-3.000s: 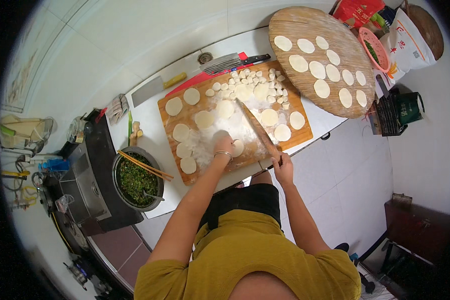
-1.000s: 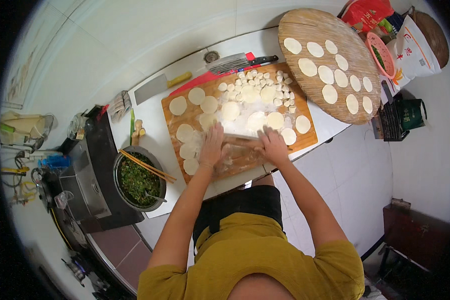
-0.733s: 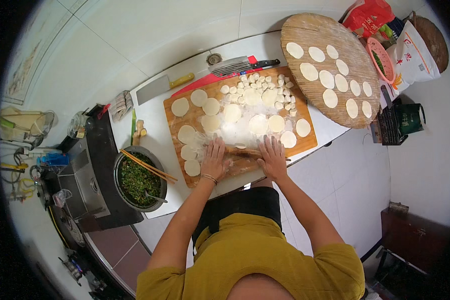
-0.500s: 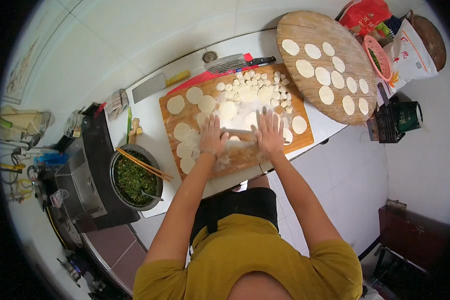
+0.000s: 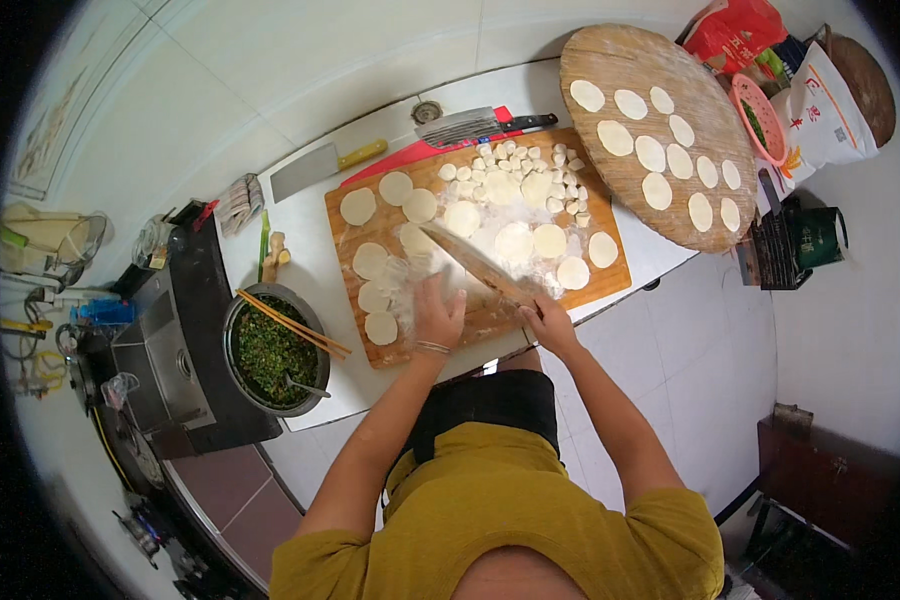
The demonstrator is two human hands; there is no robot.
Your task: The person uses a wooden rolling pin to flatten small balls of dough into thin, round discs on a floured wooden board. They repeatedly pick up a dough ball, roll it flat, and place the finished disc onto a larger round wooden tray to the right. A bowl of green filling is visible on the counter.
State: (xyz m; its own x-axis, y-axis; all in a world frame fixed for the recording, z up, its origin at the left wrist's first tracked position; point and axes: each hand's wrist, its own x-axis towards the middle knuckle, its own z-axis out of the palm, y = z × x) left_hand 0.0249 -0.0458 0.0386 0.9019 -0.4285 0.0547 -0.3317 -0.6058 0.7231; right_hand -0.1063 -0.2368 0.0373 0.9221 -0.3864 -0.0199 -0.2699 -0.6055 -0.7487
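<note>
My right hand (image 5: 548, 322) is closed around the near end of a wooden rolling pin (image 5: 478, 264), which lies slantwise over the floured middle of a wooden board (image 5: 490, 322). My left hand (image 5: 438, 314) is low over the board, left of the pin, its thumb apart from its fingers; the fingertips are blurred. Round dough wrappers (image 5: 370, 261) lie along the board's left side, and more wrappers (image 5: 549, 240) rest to the right of the pin. Small cut dough pieces (image 5: 573, 192) are heaped at the board's far right.
A bowl of chopped green filling (image 5: 275, 355) with chopsticks (image 5: 292, 322) stands at left. Behind the board lie a cleaver (image 5: 305, 172) and a black-handled knife (image 5: 460, 128). A round wooden board (image 5: 620, 80) bearing wrappers overhangs at far right, beside a pink basket (image 5: 760, 118).
Both hands were flat on the rolling pin, rolling it crosswise. The left hand has come off it and moved nearer; the right now holds one end, and the pin has swung to a slant.
</note>
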